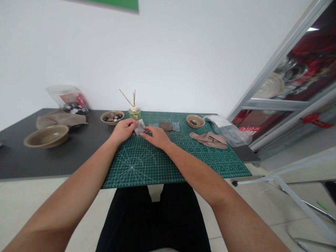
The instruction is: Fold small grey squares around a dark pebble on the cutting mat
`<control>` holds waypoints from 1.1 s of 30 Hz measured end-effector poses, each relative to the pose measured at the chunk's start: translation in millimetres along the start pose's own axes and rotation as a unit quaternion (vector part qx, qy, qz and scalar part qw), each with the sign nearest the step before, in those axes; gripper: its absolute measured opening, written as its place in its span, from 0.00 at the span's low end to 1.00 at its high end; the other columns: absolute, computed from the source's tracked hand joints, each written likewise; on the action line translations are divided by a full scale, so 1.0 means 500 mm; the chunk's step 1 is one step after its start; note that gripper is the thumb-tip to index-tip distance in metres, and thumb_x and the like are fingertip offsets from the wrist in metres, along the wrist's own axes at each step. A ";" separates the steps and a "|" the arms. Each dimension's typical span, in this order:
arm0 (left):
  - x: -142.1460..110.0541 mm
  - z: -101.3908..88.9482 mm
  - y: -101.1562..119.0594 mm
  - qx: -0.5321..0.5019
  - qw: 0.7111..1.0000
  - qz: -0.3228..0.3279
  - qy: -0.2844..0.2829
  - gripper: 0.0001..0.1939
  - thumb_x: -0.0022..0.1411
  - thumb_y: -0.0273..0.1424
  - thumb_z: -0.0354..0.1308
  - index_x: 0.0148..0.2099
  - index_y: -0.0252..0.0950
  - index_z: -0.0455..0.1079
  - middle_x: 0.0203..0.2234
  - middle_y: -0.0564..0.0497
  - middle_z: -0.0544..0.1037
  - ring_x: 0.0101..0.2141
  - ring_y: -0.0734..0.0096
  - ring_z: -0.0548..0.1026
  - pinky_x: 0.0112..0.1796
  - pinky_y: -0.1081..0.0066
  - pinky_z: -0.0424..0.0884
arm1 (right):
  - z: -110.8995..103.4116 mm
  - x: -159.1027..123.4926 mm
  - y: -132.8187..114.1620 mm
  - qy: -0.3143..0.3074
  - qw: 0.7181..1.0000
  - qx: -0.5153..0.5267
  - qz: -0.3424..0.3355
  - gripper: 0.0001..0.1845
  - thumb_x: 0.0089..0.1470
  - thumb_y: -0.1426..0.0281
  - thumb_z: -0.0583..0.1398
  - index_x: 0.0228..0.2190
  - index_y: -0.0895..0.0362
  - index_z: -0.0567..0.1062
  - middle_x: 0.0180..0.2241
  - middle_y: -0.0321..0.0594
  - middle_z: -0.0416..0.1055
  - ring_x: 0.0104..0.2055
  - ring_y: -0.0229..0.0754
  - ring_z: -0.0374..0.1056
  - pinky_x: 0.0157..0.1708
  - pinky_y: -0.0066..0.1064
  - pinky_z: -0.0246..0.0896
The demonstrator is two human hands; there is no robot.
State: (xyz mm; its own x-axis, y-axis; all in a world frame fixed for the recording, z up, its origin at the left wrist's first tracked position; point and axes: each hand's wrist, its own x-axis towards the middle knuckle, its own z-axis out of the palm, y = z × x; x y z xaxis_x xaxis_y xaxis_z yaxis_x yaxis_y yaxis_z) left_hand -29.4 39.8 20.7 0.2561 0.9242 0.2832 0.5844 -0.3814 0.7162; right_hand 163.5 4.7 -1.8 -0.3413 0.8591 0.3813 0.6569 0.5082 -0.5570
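A small whitish packet, which looks like a sachet or folded paper, is held up over the green cutting mat. My left hand pinches its left edge between closed fingers. On the other side, the thumb and fingers of my right hand close on its lower right edge. Just behind it stands a reed diffuser bottle with thin sticks. Beyond my right hand lie a brown flat piece and a bluish clear packet on the mat.
Bowls of stones stand left and right. A brown cloth and a clear plastic bag lie at right. Far left are a large bowl, a grey-brown cloth and a clear container. A white wall rises behind.
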 end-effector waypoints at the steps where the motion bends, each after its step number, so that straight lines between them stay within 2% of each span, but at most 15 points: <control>1: 0.000 0.005 -0.001 -0.043 0.999 -0.001 -0.019 0.19 0.63 0.45 0.51 0.31 0.36 0.70 0.18 0.53 0.73 0.21 0.71 0.70 0.28 0.71 0.66 | 0.002 0.001 0.001 0.009 0.999 0.029 0.011 0.22 0.60 0.56 0.60 0.49 0.56 0.72 0.42 0.41 0.78 0.44 0.42 0.73 0.47 0.32 0.63; 5: 0.002 0.019 -0.002 -0.179 0.983 -0.005 -0.046 0.19 0.60 0.48 0.56 0.32 0.36 0.69 0.19 0.53 0.75 0.22 0.70 0.73 0.28 0.70 0.69 | 0.006 0.007 0.015 0.080 0.990 0.102 0.056 0.25 0.54 0.56 0.65 0.50 0.54 0.70 0.36 0.38 0.78 0.40 0.42 0.74 0.43 0.33 0.63; 9: 0.000 0.023 0.003 -0.240 0.968 -0.025 -0.070 0.19 0.53 0.46 0.65 0.32 0.35 0.69 0.21 0.52 0.77 0.23 0.71 0.74 0.29 0.70 0.71 | 0.003 0.011 0.037 0.081 0.985 0.140 0.065 0.17 0.53 0.56 0.65 0.38 0.55 0.74 0.28 0.33 0.73 0.32 0.38 0.69 0.36 0.29 0.61; 13: -0.002 0.024 0.003 -0.238 0.966 -0.041 -0.098 0.19 0.45 0.41 0.71 0.30 0.34 0.70 0.22 0.53 0.77 0.23 0.73 0.74 0.28 0.72 0.70 | 0.000 0.010 0.047 0.066 0.982 0.171 0.053 0.16 0.55 0.56 0.62 0.30 0.56 0.74 0.26 0.31 0.71 0.28 0.35 0.65 0.32 0.27 0.57; 18: -0.001 0.023 -0.004 -0.239 0.962 -0.038 -0.123 0.15 0.47 0.38 0.69 0.29 0.33 0.70 0.19 0.54 0.75 0.20 0.78 0.70 0.25 0.75 0.65 | -0.004 0.008 0.044 0.059 0.980 0.185 0.047 0.13 0.58 0.59 0.60 0.29 0.57 0.74 0.25 0.32 0.72 0.28 0.35 0.65 0.32 0.27 0.57; 20: -0.002 0.023 -0.003 -0.255 0.956 -0.037 -0.137 0.15 0.47 0.36 0.70 0.33 0.33 0.70 0.20 0.54 0.76 0.21 0.77 0.70 0.25 0.75 0.66 | -0.008 0.008 0.044 0.053 0.980 0.187 0.052 0.13 0.58 0.61 0.59 0.28 0.57 0.74 0.24 0.32 0.71 0.28 0.35 0.65 0.31 0.27 0.56; 23: -0.003 0.024 0.000 -0.279 0.949 -0.030 -0.143 0.23 0.47 0.35 0.70 0.44 0.35 0.68 0.21 0.56 0.76 0.21 0.76 0.71 0.25 0.75 0.67 | -0.015 0.006 0.044 0.027 0.983 0.171 0.052 0.13 0.56 0.62 0.60 0.24 0.57 0.73 0.22 0.32 0.69 0.26 0.34 0.63 0.30 0.28 0.54; 25: -0.003 0.025 -0.002 -0.290 0.948 -0.023 -0.132 0.23 0.48 0.35 0.69 0.46 0.36 0.67 0.21 0.57 0.75 0.20 0.76 0.71 0.24 0.75 0.67 | -0.019 0.005 0.044 0.013 0.988 0.142 0.058 0.13 0.54 0.63 0.62 0.23 0.57 0.72 0.21 0.31 0.68 0.25 0.35 0.62 0.29 0.28 0.53; 27: -0.003 0.026 -0.006 -0.276 0.953 -0.017 -0.127 0.18 0.49 0.35 0.68 0.40 0.36 0.68 0.19 0.58 0.72 0.19 0.77 0.69 0.23 0.76 0.64 | -0.023 0.005 0.045 0.041 0.989 0.116 0.077 0.09 0.53 0.65 0.61 0.25 0.56 0.72 0.20 0.30 0.66 0.24 0.36 0.62 0.30 0.29 0.54; 29: -0.003 0.027 -0.011 -0.235 0.962 -0.012 -0.136 0.13 0.50 0.35 0.67 0.35 0.35 0.70 0.17 0.58 0.70 0.18 0.78 0.66 0.22 0.77 0.61 | -0.026 0.006 0.049 0.101 0.984 0.113 0.098 0.03 0.53 0.69 0.58 0.29 0.55 0.71 0.23 0.31 0.68 0.27 0.37 0.64 0.33 0.31 0.58; 31: -0.003 0.027 -0.015 -0.188 0.970 -0.006 -0.151 0.12 0.50 0.35 0.67 0.35 0.34 0.73 0.16 0.58 0.68 0.18 0.78 0.65 0.21 0.76 0.58 | -0.028 0.009 0.054 0.133 0.978 0.130 0.098 0.05 0.53 0.73 0.53 0.32 0.54 0.68 0.28 0.33 0.70 0.32 0.39 0.67 0.39 0.33 0.61; 33: -0.003 0.028 -0.016 -0.163 0.972 -0.002 -0.169 0.13 0.50 0.36 0.67 0.38 0.35 0.74 0.17 0.58 0.68 0.19 0.78 0.64 0.21 0.76 0.58 | -0.026 0.011 0.061 0.130 0.976 0.154 0.077 0.08 0.52 0.76 0.51 0.35 0.54 0.66 0.33 0.36 0.71 0.37 0.40 0.69 0.44 0.35 0.63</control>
State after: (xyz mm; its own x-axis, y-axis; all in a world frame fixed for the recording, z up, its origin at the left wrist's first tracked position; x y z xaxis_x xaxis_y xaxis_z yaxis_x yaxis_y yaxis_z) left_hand -23.6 41.5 5.6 0.5256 0.8455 0.0941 0.3254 -0.3020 0.8960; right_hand 190.5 24.2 -7.0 -0.0464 0.9027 0.4279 0.4394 0.4031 -0.8028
